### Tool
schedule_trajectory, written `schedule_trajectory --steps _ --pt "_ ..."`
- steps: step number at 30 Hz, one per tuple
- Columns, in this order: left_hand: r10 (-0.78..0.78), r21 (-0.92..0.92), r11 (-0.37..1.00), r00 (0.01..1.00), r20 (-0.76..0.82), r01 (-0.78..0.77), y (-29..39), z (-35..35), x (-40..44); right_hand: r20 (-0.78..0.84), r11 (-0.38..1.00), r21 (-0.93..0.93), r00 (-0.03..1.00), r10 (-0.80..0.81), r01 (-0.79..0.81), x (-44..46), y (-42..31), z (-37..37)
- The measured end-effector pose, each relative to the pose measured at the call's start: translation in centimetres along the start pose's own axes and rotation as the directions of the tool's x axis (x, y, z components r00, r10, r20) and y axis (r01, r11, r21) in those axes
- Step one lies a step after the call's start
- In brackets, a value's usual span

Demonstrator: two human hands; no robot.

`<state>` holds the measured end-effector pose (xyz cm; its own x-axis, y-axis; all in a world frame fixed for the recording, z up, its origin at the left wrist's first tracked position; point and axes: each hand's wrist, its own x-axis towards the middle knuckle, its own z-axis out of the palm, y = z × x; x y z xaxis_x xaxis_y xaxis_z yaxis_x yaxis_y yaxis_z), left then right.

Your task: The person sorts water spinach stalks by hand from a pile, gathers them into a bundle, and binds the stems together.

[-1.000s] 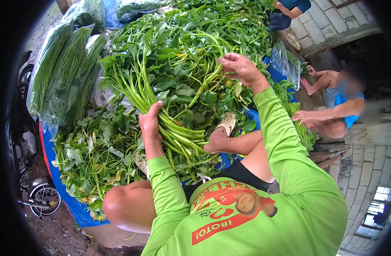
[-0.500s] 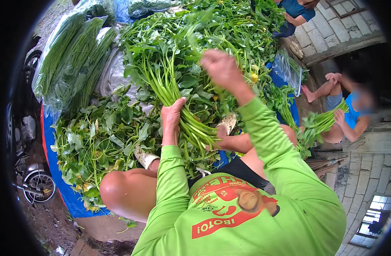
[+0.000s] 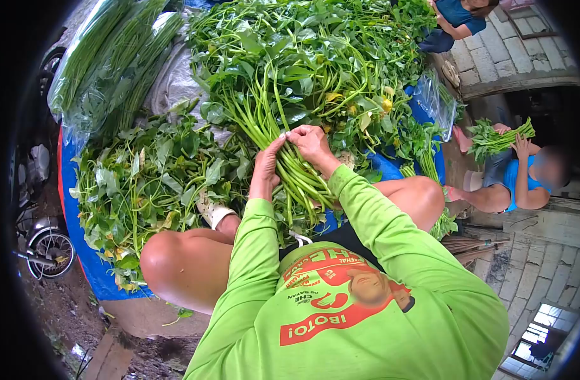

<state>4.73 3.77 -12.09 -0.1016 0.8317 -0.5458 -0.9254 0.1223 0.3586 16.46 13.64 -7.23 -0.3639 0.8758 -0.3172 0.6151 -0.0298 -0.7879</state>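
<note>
My left hand [image 3: 266, 166] is wrapped round a bundle of long green stems [image 3: 296, 174], its thumb on top. The leafy ends point up and away, and the bare stem ends hang toward my lap. My right hand [image 3: 312, 147] is closed at the bundle's right side, its fingertips pinched close to my left thumb. Whether a separate stem is between those fingertips is too small to tell. Beyond and around both hands lies a broad heap of leafy greens [image 3: 340, 57].
Plastic-wrapped bundles [image 3: 106, 69] lie at the upper left. A blue sheet [image 3: 100, 272] runs beneath the greens. At the right, a co-worker [image 3: 524, 180] holds leafy stems; another person [image 3: 458, 22] is at the top right. A motorcycle wheel [image 3: 51, 253] stands at the left.
My right hand has come down from over the heap to the bundle, beside my left thumb. My left hand keeps its hold. The co-worker at the right has raised a bunch of greens.
</note>
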Motion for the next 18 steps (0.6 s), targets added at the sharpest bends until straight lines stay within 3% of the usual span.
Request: schedule_trajectory --steps 3,4,7,8,10,11,12,13,15,17,18 --pt "0.395 0.252 0.908 0.883 -0.254 -0.333 -1.1 2.0 -0.5 0.104 0.995 -0.072 0.993 -0.056 0.064 -1.4 -0.3 -0.5" --pt "0.419 0.287 0.893 0.875 -0.244 -0.347 -1.1 2.2 -0.7 0.148 0.995 -0.072 0.988 -0.053 0.064 -1.6 -0.2 -0.7" --pt "0.125 0.185 0.980 0.953 -0.277 -0.074 -0.2 1.7 -0.5 0.274 0.999 -0.025 0.961 -0.036 0.045 -2.8 -0.5 -1.4" --pt "0.180 0.194 0.973 0.944 -0.277 -0.128 -0.2 1.6 -0.2 0.306 0.996 -0.036 0.950 -0.069 0.084 -2.4 0.4 -1.4" --pt "0.188 0.225 0.965 0.949 -0.252 -0.132 0.3 0.6 0.1 0.373 0.914 0.405 0.911 -0.177 0.011 -2.0 2.0 -1.9" --pt "0.161 0.233 0.967 0.959 -0.235 -0.105 1.1 0.9 -0.9 0.299 0.878 0.468 0.953 -0.051 -0.100 -3.1 -0.7 -4.2" --pt "0.201 0.224 0.963 0.950 -0.238 -0.148 1.8 1.2 -1.1 0.151 0.888 0.459 0.987 -0.046 -0.028 -2.5 -1.3 -5.7" --pt "0.249 0.217 0.956 0.940 -0.235 -0.199 2.7 1.6 -1.2 0.078 0.895 0.443 0.997 0.025 -0.057 -2.8 -1.9 -7.7" --pt "0.277 0.208 0.948 0.946 -0.167 -0.241 4.2 1.9 -1.7 0.236 0.995 0.023 0.967 0.092 -0.100 -4.6 -4.2 -11.4" --pt "0.326 0.234 0.927 0.937 -0.123 -0.292 5.1 2.3 -1.9 0.409 0.994 -0.048 0.906 0.111 -0.100 -7.6 -4.4 -11.7" --pt "0.349 0.238 0.918 0.930 -0.112 -0.316 5.3 2.4 -1.9 0.410 0.992 -0.106 0.906 0.101 -0.063 -9.4 -4.6 -11.1"
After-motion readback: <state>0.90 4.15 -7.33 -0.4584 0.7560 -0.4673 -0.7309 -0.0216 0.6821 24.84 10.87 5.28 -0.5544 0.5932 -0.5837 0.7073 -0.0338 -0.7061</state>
